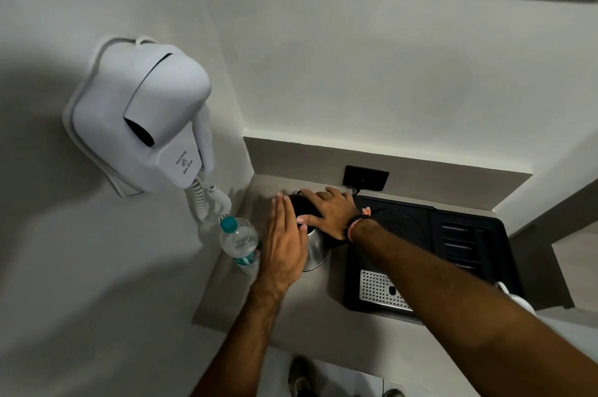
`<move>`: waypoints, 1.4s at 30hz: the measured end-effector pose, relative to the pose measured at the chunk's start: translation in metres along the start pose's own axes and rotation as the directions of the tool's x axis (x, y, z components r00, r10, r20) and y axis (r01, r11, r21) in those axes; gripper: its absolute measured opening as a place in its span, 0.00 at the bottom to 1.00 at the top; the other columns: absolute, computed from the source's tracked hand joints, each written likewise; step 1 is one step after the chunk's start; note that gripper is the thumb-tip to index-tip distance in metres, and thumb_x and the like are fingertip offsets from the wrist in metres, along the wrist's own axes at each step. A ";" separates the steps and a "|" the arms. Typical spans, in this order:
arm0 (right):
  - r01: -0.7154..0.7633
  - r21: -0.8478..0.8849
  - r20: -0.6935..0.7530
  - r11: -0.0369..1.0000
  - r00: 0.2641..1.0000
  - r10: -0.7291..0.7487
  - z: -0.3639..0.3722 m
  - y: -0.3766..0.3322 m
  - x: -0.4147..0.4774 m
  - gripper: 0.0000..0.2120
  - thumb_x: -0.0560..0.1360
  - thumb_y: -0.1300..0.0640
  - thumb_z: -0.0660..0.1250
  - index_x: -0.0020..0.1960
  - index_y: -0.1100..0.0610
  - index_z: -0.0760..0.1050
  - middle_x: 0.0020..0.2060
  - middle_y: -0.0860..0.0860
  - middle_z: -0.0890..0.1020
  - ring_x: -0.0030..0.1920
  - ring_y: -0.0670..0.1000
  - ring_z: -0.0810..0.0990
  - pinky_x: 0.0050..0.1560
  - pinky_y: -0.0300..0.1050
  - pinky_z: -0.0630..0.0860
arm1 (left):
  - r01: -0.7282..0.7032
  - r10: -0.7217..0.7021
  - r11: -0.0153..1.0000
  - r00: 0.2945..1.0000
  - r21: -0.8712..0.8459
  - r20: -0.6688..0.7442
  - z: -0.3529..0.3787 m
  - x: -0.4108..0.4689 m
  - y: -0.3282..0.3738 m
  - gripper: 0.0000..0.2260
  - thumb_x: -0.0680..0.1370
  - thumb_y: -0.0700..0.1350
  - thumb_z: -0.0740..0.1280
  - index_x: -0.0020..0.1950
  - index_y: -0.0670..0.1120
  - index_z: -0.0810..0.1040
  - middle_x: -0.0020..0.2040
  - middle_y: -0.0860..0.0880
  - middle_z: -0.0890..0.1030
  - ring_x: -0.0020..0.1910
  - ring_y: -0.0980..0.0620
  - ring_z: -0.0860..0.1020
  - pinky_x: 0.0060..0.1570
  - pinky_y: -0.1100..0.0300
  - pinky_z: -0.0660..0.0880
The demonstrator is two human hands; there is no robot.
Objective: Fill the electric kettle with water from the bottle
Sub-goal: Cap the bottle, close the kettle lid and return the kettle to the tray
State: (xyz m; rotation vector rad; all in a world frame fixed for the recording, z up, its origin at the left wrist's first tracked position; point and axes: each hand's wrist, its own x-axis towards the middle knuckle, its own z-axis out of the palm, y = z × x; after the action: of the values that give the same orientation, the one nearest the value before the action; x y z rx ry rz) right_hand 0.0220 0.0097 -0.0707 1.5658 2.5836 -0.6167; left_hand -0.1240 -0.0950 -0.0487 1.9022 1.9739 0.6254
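Observation:
The electric kettle (315,249), steel-bodied with a black lid, stands on the grey counter (291,302) near the left wall. My right hand (330,212) lies flat on the kettle's black lid, fingers spread over it. My left hand (286,244) is stretched out flat with fingers together against the kettle's left side, holding nothing. A clear plastic water bottle (239,243) with a teal cap stands upright just left of my left hand, cap on.
A black tray (466,254) with a perforated metal drip plate sits right of the kettle. A dark wall socket (365,177) is behind it. A white wall-mounted hair dryer (145,125) with a coiled cord hangs at left. A white cup edge (514,296) shows at right.

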 end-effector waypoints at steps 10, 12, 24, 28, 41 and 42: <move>0.083 -0.127 0.029 0.988 0.996 -0.080 0.013 0.004 0.002 0.43 0.75 0.25 0.54 0.82 0.44 0.46 0.80 0.55 0.61 0.80 0.64 0.55 0.74 0.69 0.54 | 0.097 -0.098 0.995 0.989 0.021 0.107 0.028 0.003 -0.015 0.35 0.82 0.48 0.58 0.81 0.39 0.41 0.82 0.41 0.42 0.81 0.41 0.47 0.79 0.47 0.55; 0.081 -0.130 0.012 0.988 0.997 -0.080 0.016 0.004 0.001 0.43 0.75 0.25 0.53 0.82 0.44 0.45 0.80 0.55 0.61 0.80 0.64 0.55 0.74 0.70 0.54 | 0.111 -0.111 0.994 0.988 0.007 0.103 0.029 0.002 -0.015 0.35 0.82 0.49 0.58 0.81 0.40 0.41 0.82 0.41 0.43 0.81 0.42 0.47 0.79 0.47 0.55; 0.002 -0.037 0.078 0.999 0.997 0.001 0.013 0.021 -0.006 0.46 0.72 0.22 0.54 0.82 0.47 0.50 0.77 0.56 0.67 0.77 0.61 0.60 0.73 0.67 0.58 | 0.275 -0.290 0.941 0.955 -0.196 -0.055 0.041 0.019 -0.021 0.36 0.82 0.56 0.59 0.81 0.41 0.47 0.82 0.40 0.48 0.81 0.42 0.50 0.74 0.56 0.48; -0.055 0.008 0.084 0.998 0.995 0.054 0.008 0.039 -0.015 0.38 0.73 0.28 0.62 0.74 0.51 0.67 0.69 0.58 0.75 0.72 0.60 0.68 0.71 0.64 0.61 | 0.415 -0.478 0.813 0.876 -0.408 -0.062 0.051 0.027 -0.017 0.40 0.80 0.57 0.63 0.81 0.40 0.46 0.82 0.39 0.51 0.80 0.41 0.53 0.76 0.52 0.54; -0.028 0.174 -0.015 0.984 0.999 0.031 0.017 0.044 -0.025 0.24 0.76 0.31 0.62 0.58 0.50 0.74 0.56 0.50 0.80 0.62 0.53 0.74 0.66 0.58 0.64 | 0.433 -0.733 0.311 0.676 -0.846 0.076 0.072 0.038 -0.027 0.22 0.76 0.55 0.68 0.67 0.47 0.73 0.59 0.46 0.80 0.57 0.44 0.80 0.54 0.55 0.76; -0.024 0.180 -0.026 0.983 0.999 0.030 0.018 0.043 -0.026 0.23 0.76 0.31 0.62 0.57 0.50 0.74 0.55 0.49 0.79 0.61 0.52 0.74 0.65 0.58 0.64 | 0.423 -0.731 0.298 0.678 -0.856 0.081 0.072 0.038 -0.027 0.23 0.76 0.55 0.68 0.68 0.48 0.73 0.58 0.47 0.79 0.54 0.47 0.79 0.51 0.57 0.75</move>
State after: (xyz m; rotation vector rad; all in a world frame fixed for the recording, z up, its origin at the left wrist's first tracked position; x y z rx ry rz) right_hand 0.0692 -0.0011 -0.0938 1.6683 2.5861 -0.8526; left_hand -0.1114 -0.0512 -0.1212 0.4039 1.8029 1.3770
